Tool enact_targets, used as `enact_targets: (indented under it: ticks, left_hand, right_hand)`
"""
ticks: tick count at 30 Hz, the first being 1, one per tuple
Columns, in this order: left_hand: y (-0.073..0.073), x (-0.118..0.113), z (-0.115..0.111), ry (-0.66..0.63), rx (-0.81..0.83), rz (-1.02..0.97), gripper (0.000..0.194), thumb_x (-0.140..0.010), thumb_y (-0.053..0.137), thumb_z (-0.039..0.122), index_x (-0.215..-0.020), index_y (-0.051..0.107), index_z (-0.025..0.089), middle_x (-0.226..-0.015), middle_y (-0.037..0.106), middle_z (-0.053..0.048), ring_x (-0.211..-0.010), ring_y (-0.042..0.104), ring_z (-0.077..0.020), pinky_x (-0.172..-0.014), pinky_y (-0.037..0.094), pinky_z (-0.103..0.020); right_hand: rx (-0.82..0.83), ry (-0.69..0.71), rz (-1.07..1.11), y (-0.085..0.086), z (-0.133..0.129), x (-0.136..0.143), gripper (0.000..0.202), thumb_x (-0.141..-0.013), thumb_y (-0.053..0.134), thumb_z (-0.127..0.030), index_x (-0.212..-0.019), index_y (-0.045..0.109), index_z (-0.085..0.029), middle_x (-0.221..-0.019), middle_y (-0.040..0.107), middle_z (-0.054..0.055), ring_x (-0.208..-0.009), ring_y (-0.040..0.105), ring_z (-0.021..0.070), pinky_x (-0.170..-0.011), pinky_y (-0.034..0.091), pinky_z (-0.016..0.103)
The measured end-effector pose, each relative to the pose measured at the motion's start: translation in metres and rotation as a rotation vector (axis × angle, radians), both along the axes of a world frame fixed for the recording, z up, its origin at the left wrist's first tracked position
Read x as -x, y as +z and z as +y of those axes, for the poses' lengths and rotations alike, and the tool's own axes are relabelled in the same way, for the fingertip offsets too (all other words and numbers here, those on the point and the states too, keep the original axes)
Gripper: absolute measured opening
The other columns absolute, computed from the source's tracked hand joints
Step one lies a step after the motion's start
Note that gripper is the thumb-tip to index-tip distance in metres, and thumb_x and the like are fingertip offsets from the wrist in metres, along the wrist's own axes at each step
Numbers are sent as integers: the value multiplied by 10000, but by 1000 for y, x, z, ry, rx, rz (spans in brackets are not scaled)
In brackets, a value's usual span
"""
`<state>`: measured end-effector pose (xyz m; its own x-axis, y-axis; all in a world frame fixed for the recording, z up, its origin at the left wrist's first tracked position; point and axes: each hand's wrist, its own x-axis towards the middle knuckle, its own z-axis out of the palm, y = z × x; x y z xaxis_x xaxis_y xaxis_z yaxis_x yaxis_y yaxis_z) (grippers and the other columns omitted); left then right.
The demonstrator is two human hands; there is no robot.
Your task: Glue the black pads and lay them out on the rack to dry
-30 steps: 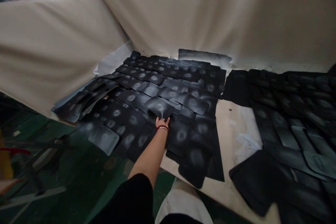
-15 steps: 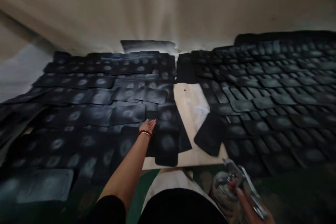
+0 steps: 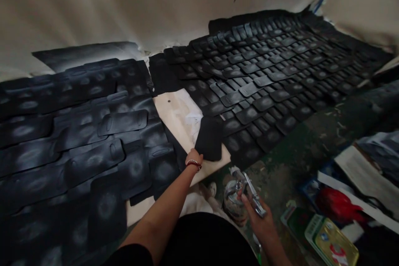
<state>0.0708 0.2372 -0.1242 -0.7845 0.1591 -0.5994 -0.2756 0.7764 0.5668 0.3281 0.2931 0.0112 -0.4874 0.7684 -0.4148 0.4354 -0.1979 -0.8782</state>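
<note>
My left hand (image 3: 193,157) is at the lower left edge of a black rounded panel (image 3: 209,138), its fingers closed on that corner. The panel lies flat on a pale board (image 3: 175,110), and the fingertips are partly hidden. In my right hand (image 3: 254,212) is a metal spray gun (image 3: 249,189) with a round cup (image 3: 233,199) hanging under it. The gun is low, in front of the board's near edge, its nozzle pointing forward and left. Black panels with greyish hazy spots (image 3: 135,168) overlap in rows left of the board.
More overlapping black panels (image 3: 264,102) stretch to the right. A beige sheet wall (image 3: 174,4) rises behind. On the green floor (image 3: 318,133) at right are a yellow-and-green tin (image 3: 335,241), a red bag (image 3: 338,203) and white strips.
The view has swung right. My left hand has moved from the left-hand panels, where it was open, to the black panel on the pale board. My right hand still holds the spray gun.
</note>
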Motion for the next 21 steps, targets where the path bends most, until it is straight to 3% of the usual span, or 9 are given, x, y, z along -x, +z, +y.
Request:
enact_targets:
  ticks: [4,11,18,21]
  left_hand:
    - [-9,3,-1,-24,-41,-57,344,-664,716,120,-540,403,192,-648,584,-96,-1028,587,-335,-794,465,-362]
    - [-20,-5,1,133,-163,-265,182,-797,595,134,-697,454,191,-521,547,-8,-553,653,-218,-510,474,-276]
    - [-22,-9,0,290,-234,-337,134,-814,583,127,-900,500,189,-533,562,15,-500,636,-181,-480,470,-247]
    - [-19,-11,1,341,-246,-339,158,-828,559,124,-951,482,189,-529,556,25,-485,625,-172,-484,474,-247]
  right_hand:
    - [24,-40,-26,-6,-2,-2,463,-720,690,-497,-997,682,-126,-973,696,118,-952,637,284,-894,487,374]
    - [-35,-67,17,-8,6,-2,412,-742,689,-446,-1021,667,-144,-978,689,88,-944,631,257,-818,509,299]
    - [-14,-30,-6,-15,11,-21,466,-762,676,-436,-1138,620,-167,-1098,661,93,-1056,592,277,-941,459,364]
    - [22,9,-24,-13,10,-21,473,-747,680,-464,-1103,635,-157,-1066,671,101,-1024,608,289,-884,494,355]
